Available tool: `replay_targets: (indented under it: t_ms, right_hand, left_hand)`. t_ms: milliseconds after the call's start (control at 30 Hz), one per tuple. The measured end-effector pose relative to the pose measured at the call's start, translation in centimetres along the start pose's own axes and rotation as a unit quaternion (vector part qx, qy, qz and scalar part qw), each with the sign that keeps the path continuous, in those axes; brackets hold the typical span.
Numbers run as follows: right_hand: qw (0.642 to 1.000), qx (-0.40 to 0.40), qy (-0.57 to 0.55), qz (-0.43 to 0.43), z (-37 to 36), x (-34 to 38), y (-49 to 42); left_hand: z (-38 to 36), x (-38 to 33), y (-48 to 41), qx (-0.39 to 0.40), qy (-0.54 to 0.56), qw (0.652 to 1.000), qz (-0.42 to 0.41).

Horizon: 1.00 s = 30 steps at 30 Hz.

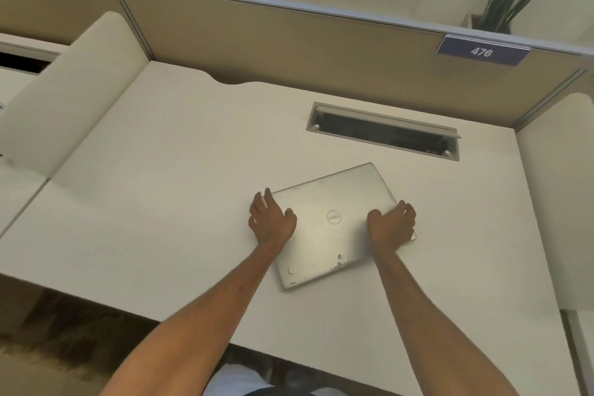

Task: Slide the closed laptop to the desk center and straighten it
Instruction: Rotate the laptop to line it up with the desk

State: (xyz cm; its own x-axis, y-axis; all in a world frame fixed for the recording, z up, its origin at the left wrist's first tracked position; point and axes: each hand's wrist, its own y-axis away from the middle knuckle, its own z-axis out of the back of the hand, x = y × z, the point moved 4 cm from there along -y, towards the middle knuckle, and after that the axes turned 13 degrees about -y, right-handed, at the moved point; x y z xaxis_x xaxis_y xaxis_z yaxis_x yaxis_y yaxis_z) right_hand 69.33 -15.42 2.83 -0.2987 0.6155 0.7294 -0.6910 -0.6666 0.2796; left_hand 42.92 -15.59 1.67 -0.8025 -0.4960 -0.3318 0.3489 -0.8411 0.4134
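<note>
on the white desk point(160, 202), left hand point(271, 222) and right hand point(392, 227) grip the skewed, closed laptop point(334, 225) by its sides.

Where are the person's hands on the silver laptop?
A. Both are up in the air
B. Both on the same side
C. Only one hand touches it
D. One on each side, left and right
D: the left hand rests on the left edge of the closed laptop and the right hand on its right edge, while the laptop lies crooked on the desk.
</note>
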Motion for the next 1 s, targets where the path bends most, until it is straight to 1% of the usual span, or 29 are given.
replay_targets:
  t_ms: [67, 133, 233, 300, 400, 500, 600, 733, 800, 900, 933, 1000]
  right_hand:
    - [0.992, -0.063, -0.062, -0.086, -0.1, -1.0, 2.6]
    - [0.967, -0.104, -0.120, -0.198, -0.5, -2.2, 5.3]
    - [0.928, -0.111, -0.165, -0.314, -1.4, -3.1, 8.2]
    - [0.917, -0.093, -0.169, -0.350, -2.0, -3.2, 9.0]
    - [0.909, -0.076, -0.176, -0.370, -2.4, -3.0, 8.8]
    - [0.905, -0.075, -0.182, -0.377, -2.4, -3.1, 8.1]
    - [0.902, -0.085, -0.183, -0.383, -2.5, -3.7, 7.7]
    - [0.885, -0.101, -0.228, -0.392, -2.5, -3.9, 7.9]
    - [0.875, -0.108, -0.268, -0.389, -2.3, -3.6, 7.8]
    - [0.857, -0.113, -0.338, -0.372, -2.0, -2.5, 7.6]
    - [0.856, -0.110, -0.348, -0.366, -1.8, -2.0, 7.5]
    - [0.865, -0.107, -0.340, -0.353, -1.3, -1.2, 6.7]
  left_hand:
    - [1.0, -0.8, -0.9, 0.000, -0.070, 0.994, -0.081]
    - [1.9, -1.8, -2.1, 0.015, -0.114, 0.983, -0.141]
    - [2.6, -3.8, -3.7, 0.065, -0.149, 0.966, -0.203]
    - [2.4, -5.2, -4.3, 0.107, -0.168, 0.953, -0.227]
    - [1.5, -7.1, -4.7, 0.142, -0.203, 0.936, -0.250]
    - [1.0, -8.0, -5.2, 0.140, -0.199, 0.940, -0.241]
    - [0.6, -8.4, -5.9, 0.149, -0.180, 0.949, -0.212]
    - [0.7, -9.0, -7.1, 0.165, -0.127, 0.969, -0.135]
    - [0.8, -8.8, -7.4, 0.183, -0.103, 0.971, -0.115]
    - [1.1, -7.3, -7.6, 0.193, -0.028, 0.976, -0.091]
    - [1.1, -6.6, -7.6, 0.197, 0.002, 0.977, -0.083]
    - [1.2, -5.4, -7.6, 0.209, 0.057, 0.974, -0.068]
